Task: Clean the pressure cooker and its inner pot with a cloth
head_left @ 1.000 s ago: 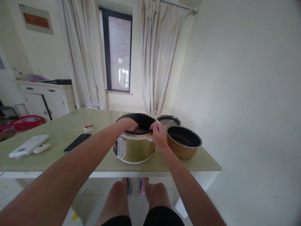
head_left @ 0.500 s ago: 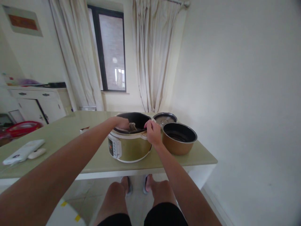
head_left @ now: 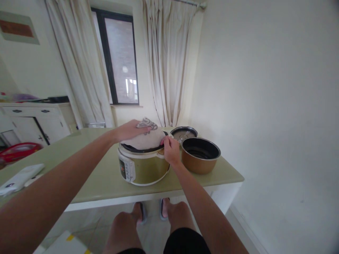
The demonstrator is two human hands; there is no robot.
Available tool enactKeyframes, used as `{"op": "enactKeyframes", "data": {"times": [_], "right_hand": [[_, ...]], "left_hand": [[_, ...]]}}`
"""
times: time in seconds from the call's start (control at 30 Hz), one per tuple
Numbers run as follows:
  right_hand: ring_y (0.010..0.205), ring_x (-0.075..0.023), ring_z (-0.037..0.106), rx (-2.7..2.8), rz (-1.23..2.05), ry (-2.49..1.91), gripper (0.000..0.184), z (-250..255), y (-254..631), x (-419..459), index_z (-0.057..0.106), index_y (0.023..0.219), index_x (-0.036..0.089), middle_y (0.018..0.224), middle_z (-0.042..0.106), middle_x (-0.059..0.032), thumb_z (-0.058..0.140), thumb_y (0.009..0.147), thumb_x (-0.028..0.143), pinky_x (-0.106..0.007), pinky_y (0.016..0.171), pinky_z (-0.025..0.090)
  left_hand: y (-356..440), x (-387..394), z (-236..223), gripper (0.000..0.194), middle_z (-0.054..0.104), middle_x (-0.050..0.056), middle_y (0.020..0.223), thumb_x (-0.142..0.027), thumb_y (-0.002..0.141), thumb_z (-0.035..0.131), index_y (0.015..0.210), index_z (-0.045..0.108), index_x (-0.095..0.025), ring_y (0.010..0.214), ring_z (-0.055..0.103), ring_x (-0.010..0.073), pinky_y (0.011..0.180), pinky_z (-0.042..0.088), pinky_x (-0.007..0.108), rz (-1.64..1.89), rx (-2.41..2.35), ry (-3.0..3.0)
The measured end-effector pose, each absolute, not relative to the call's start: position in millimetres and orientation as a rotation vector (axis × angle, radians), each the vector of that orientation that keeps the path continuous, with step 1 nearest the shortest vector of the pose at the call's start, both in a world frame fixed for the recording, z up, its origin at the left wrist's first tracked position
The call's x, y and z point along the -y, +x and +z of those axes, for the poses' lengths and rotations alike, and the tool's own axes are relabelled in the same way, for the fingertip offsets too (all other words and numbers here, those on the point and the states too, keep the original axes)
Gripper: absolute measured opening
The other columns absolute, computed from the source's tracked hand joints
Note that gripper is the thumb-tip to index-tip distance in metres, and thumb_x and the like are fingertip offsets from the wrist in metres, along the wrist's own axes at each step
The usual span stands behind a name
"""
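Note:
The electric cooker (head_left: 150, 171), lidless with a pale green body and a white control panel, stands near the table's front edge. Above its dark opening spreads a white cloth (head_left: 145, 140) with a grey pattern at its top. My left hand (head_left: 132, 129) has its fingers closed on this cloth, over the left side of the opening. At the right of the rim, my right hand (head_left: 171, 150) is closed on the cooker's edge; the cloth reaches close to its fingertips. The cloth hides most of the cooker's inside.
Just right of the cooker sits a brown inner pot (head_left: 200, 157) with a black interior. Behind it lies a round lid (head_left: 184, 132). A white device (head_left: 22, 178) rests at the left of the green table (head_left: 97, 169). A wall (head_left: 270, 123) rises at the right.
My left hand has come up out of the cooker with the cloth, which now spreads over the opening. The right hand stays at the rim. The view has shifted slightly.

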State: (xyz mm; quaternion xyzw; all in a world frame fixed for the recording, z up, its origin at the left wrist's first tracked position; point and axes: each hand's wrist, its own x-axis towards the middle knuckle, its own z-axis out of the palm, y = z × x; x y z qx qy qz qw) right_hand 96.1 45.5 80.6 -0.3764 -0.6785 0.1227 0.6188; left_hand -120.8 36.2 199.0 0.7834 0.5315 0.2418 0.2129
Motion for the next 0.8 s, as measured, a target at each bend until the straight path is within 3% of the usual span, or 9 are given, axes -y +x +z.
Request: {"op": "enactKeyframes", "data": {"times": [0.17, 0.3, 0.43, 0.57, 0.7, 0.8], "right_hand": [[0.065, -0.0165, 0.053, 1.55, 0.267, -0.906, 0.037, 80.9, 95.9, -45.1, 0.052, 0.064, 0.023, 0.063, 0.058, 0.0003, 0.043, 0.099, 0.031, -0.03, 0.064, 0.032], [0.065, -0.0162, 0.053, 1.574, 0.279, -0.919, 0.035, 82.4, 96.3, -43.7, 0.054, 0.065, 0.023, 0.063, 0.058, 0.0009, 0.044, 0.099, 0.029, -0.029, 0.065, 0.034], [0.067, -0.0164, 0.057, 1.553, 0.304, -0.891, 0.036, 81.0, 95.7, -45.0, 0.057, 0.066, 0.023, 0.065, 0.062, 0.0, 0.043, 0.098, 0.029, -0.029, 0.067, 0.037], [0.066, -0.0179, 0.056, 1.504, 0.305, -0.904, 0.035, 77.0, 93.3, -48.5, 0.057, 0.063, 0.023, 0.063, 0.062, -0.0014, 0.044, 0.095, 0.03, -0.029, 0.065, 0.038], [0.073, -0.0206, 0.061, 1.488, 0.384, -0.808, 0.019, 75.6, 93.1, -48.7, 0.065, 0.072, 0.022, 0.074, 0.07, -0.0041, 0.054, 0.086, 0.03, -0.029, 0.066, 0.045], [0.072, -0.0191, 0.059, 1.579, 0.413, -0.702, 0.016, 77.3, 96.2, -46.1, 0.065, 0.075, 0.021, 0.074, 0.07, -0.0023, 0.063, 0.085, 0.033, -0.028, 0.064, 0.045]], "left_hand": [[-104.0, -28.3, 175.0, 0.081, 0.079, 0.009, 0.126, -0.087, 0.086, 0.044, 0.122, 0.08, -0.023, 0.12, 0.071, 0.0307, 0.105, 0.052, 0.034, 0.434, -1.544, 2.168], [-94.6, -38.5, 153.8, 0.085, 0.081, 0.009, 0.12, -0.083, 0.094, 0.025, 0.112, 0.082, -0.022, 0.115, 0.074, 0.0279, 0.107, 0.051, 0.033, 0.705, -1.499, 1.984], [-102.0, -39.4, 157.1, 0.083, 0.084, 0.013, 0.101, -0.088, 0.087, 0.039, 0.097, 0.082, -0.018, 0.103, 0.077, 0.0316, 0.096, 0.058, 0.037, 0.988, -1.542, 1.789], [-104.9, -25.9, 165.3, 0.084, 0.082, 0.014, 0.097, -0.091, 0.081, 0.048, 0.104, 0.077, -0.016, 0.092, 0.076, 0.0314, 0.08, 0.061, 0.04, 1.207, -1.473, 1.621], [-97.4, -18.9, 167.1, 0.078, 0.079, 0.008, 0.11, -0.081, 0.07, 0.073, 0.12, 0.071, -0.021, 0.098, 0.073, 0.0276, 0.086, 0.059, 0.037, 0.954, -1.356, 2.025], [-92.4, -18.1, 170.8, 0.075, 0.078, 0.006, 0.118, -0.074, 0.068, 0.079, 0.122, 0.072, -0.022, 0.109, 0.071, 0.0291, 0.096, 0.055, 0.036, 0.645, -1.291, 2.242]]}}
